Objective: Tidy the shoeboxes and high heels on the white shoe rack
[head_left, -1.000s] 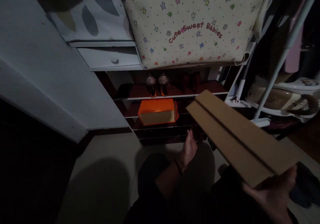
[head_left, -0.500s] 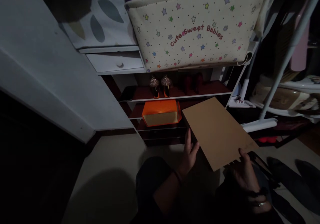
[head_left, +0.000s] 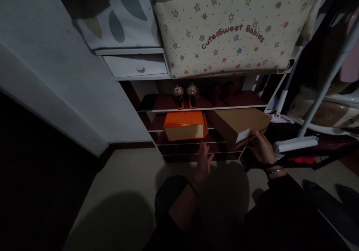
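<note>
A brown cardboard box (head_left: 239,119) with a white label on its near end sits slanted, its far part inside the right side of a shoe rack shelf. My right hand (head_left: 263,148) grips its near right end, thumb on the top edge and the other fingers partly hidden. My left hand (head_left: 203,163) is off the box, fingers apart and holding nothing, just below an orange box (head_left: 183,120). That orange box rests on the same shelf level, to the left of the cardboard one.
Glittery high-heeled shoes (head_left: 185,95) and dark red shoes (head_left: 223,93) stand on the shelf above. A star-printed fabric bin (head_left: 224,56) and a white drawer (head_left: 137,66) top the rack (head_left: 202,109). A pale mop-like pole (head_left: 322,90) leans at right; a white wall (head_left: 92,94) stands left.
The cardboard box has moved forward into the rack and turned, showing its labelled end. My left hand has let go of its side. My right hand has moved forward with it.
</note>
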A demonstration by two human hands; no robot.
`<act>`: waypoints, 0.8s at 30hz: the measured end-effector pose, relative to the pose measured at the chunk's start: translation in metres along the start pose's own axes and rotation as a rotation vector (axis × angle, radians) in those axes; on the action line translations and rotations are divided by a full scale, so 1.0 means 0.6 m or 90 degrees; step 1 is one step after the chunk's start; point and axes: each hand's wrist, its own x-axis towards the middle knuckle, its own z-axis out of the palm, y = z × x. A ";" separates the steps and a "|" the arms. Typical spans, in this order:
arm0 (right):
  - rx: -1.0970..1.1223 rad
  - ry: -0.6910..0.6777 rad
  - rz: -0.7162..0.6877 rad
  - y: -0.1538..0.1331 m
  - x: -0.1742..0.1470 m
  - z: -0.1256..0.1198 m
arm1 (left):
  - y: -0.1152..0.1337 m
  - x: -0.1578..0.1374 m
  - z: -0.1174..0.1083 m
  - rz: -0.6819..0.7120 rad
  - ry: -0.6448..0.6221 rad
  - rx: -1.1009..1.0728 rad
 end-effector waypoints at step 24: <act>-0.919 -0.398 -0.845 0.177 -0.062 0.420 | 0.152 0.100 -0.156 0.050 0.157 -0.236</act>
